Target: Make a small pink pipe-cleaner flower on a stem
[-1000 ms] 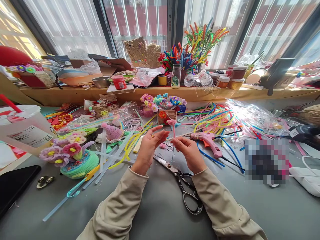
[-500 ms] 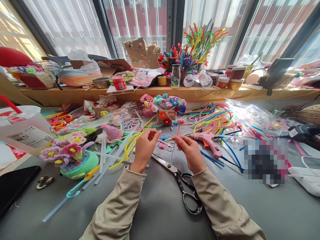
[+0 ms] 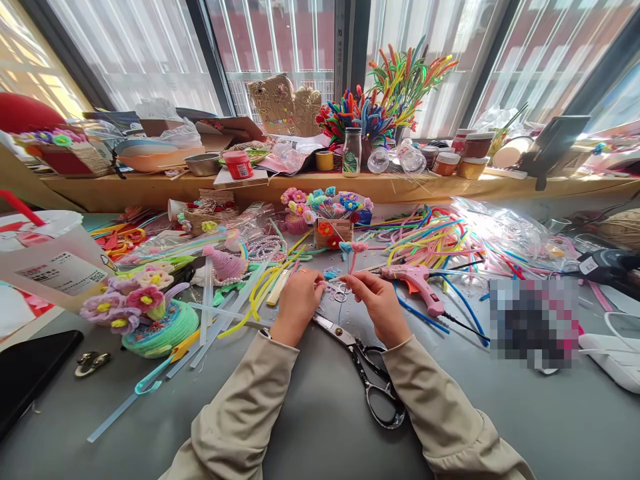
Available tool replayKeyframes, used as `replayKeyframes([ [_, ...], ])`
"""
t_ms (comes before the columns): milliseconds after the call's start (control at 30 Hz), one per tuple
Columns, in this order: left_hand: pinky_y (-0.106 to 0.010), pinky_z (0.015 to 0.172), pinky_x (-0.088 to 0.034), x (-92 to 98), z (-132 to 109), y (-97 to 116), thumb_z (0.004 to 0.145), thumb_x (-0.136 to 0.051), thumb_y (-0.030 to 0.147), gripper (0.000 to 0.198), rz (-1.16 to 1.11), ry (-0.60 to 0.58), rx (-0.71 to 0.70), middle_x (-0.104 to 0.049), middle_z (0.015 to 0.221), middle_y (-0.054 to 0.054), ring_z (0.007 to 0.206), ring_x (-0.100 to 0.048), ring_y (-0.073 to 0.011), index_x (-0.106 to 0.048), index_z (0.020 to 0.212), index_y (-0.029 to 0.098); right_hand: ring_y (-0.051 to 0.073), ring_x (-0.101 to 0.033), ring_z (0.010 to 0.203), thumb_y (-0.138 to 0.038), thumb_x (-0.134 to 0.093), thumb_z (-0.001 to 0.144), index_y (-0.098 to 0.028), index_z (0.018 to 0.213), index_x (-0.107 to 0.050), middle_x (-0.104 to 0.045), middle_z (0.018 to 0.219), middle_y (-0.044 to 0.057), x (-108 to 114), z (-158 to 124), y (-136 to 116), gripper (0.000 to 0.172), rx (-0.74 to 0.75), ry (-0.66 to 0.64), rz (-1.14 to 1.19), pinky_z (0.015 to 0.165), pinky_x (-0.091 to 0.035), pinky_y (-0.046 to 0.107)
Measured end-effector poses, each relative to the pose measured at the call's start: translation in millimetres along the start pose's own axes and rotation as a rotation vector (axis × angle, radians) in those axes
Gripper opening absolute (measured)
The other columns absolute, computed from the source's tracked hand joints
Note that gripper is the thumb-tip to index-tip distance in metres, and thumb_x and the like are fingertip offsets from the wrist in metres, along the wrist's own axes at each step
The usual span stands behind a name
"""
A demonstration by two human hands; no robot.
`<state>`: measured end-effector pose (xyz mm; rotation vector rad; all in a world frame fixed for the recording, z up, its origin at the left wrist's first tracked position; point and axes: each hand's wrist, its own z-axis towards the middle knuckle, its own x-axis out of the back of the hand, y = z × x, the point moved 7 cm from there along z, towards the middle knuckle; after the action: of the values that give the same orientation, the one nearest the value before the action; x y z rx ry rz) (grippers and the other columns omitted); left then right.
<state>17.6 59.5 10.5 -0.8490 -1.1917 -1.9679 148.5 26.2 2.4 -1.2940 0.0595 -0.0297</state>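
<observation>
My right hand (image 3: 381, 304) pinches the thin stem of a small pipe-cleaner flower (image 3: 354, 248) with a pink and blue head, held upright above the grey table (image 3: 310, 427). My left hand (image 3: 297, 300) is curled just to the left of it, fingers closed near small scraps and a little pair of scissors (image 3: 340, 291); what it holds is hidden. Large black-handled scissors (image 3: 367, 373) lie on the table below and between my hands.
A pink glue gun (image 3: 417, 283) lies right of my right hand, beside a heap of coloured pipe cleaners (image 3: 430, 237). Finished flowers on a green base (image 3: 145, 313), a drink cup (image 3: 47, 257) and a black phone (image 3: 27, 370) sit at the left. A cluttered wooden shelf (image 3: 320, 187) runs behind.
My left hand has closed and dropped from beside the flower down toward the table scraps. My right hand with the flower has lowered slightly.
</observation>
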Motion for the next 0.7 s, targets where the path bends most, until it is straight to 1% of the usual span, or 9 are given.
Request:
replayKeyframes([
  [33,-0.028,0.061,-0.035,5.4,-0.3,2.8,0.067,-0.052,0.027,0.012,-0.062,0.039,-0.004,-0.058,0.069,-0.005,0.065,-0.051,-0.0182,-0.06,0.071,0.019,0.01,-0.043,0.061,-0.035,-0.051,0.071,-0.017,0.075,-0.062,-0.052,0.066,0.0,-0.6,-0.1,-0.7,0.021,0.008,-0.008,-0.011,0.054,-0.033,0.021],
  [100,-0.026,0.06,-0.036,15.3,-1.3,8.8,0.069,-0.05,0.033,0.016,-0.277,0.101,-0.011,-0.06,0.071,-0.004,0.062,-0.051,-0.0155,-0.06,0.073,0.02,0.01,-0.045,0.062,-0.035,-0.05,0.072,-0.018,0.076,-0.062,-0.053,0.068,0.0,-1.9,-0.2,-2.4,0.022,0.023,-0.026,-0.038,0.054,-0.034,0.022],
  [167,-0.024,0.057,-0.037,18.4,-2.3,13.8,0.071,-0.048,0.035,0.02,-0.512,0.089,-0.004,-0.06,0.072,-0.004,0.063,-0.052,-0.0145,-0.06,0.073,0.019,0.01,-0.046,0.063,-0.035,-0.05,0.072,-0.017,0.074,-0.062,-0.054,0.069,0.001,-3.4,-0.4,-4.3,0.021,0.041,-0.042,-0.071,0.054,-0.034,0.022],
  [267,-0.023,0.058,-0.039,14.3,-3.8,21.3,0.068,-0.051,0.034,0.019,-0.703,0.01,-0.023,-0.059,0.075,-0.003,0.068,-0.053,-0.0144,-0.061,0.074,0.018,0.011,-0.048,0.064,-0.034,-0.051,0.072,-0.017,0.073,-0.061,-0.055,0.07,0.002,-4.9,-0.3,-6.3,0.019,0.068,-0.056,-0.112,0.053,-0.036,0.021],
  [333,-0.023,0.059,-0.039,11.4,-5.0,23.0,0.066,-0.055,0.032,0.016,-0.734,-0.005,-0.036,-0.058,0.074,-0.003,0.067,-0.052,-0.0136,-0.061,0.072,0.018,0.012,-0.049,0.066,-0.032,-0.051,0.072,-0.017,0.073,-0.061,-0.055,0.072,0.002,-5.7,-0.2,-7.2,0.018,0.087,-0.058,-0.138,0.053,-0.037,0.021],
  [500,-0.021,0.056,-0.037,10.0,-7.3,23.0,0.065,-0.057,0.029,0.013,-0.74,0.019,-0.05,-0.054,0.072,-0.001,0.066,-0.049,-0.0113,-0.061,0.07,0.017,0.012,-0.051,0.068,-0.029,-0.05,0.073,-0.016,0.074,-0.062,-0.056,0.074,0.004,-6.1,0.0,-6.5,0.017,0.118,-0.049,-0.214,0.055,-0.039,0.022],
  [600,-0.021,0.056,-0.037,12.9,-8.1,26.5,0.065,-0.058,0.026,0.011,-0.719,0.028,-0.086,-0.052,0.073,-0.001,0.064,-0.047,-0.01,-0.061,0.071,0.017,0.013,-0.051,0.068,-0.03,-0.05,0.072,-0.016,0.075,-0.062,-0.056,0.075,0.004,-5.3,0.1,-4.8,0.018,0.128,-0.03,-0.257,0.055,-0.04,0.022],
  [700,-0.02,0.056,-0.037,17.7,-8.8,29.5,0.064,-0.059,0.024,0.007,-0.706,0.066,-0.12,-0.052,0.072,-0.001,0.064,-0.047,-0.0097,-0.061,0.065,0.017,0.013,-0.05,0.067,-0.032,-0.05,0.072,-0.017,0.075,-0.062,-0.056,0.076,0.004,-5.2,0.0,-2.9,0.019,0.131,-0.024,-0.264,0.053,-0.04,0.021],
])
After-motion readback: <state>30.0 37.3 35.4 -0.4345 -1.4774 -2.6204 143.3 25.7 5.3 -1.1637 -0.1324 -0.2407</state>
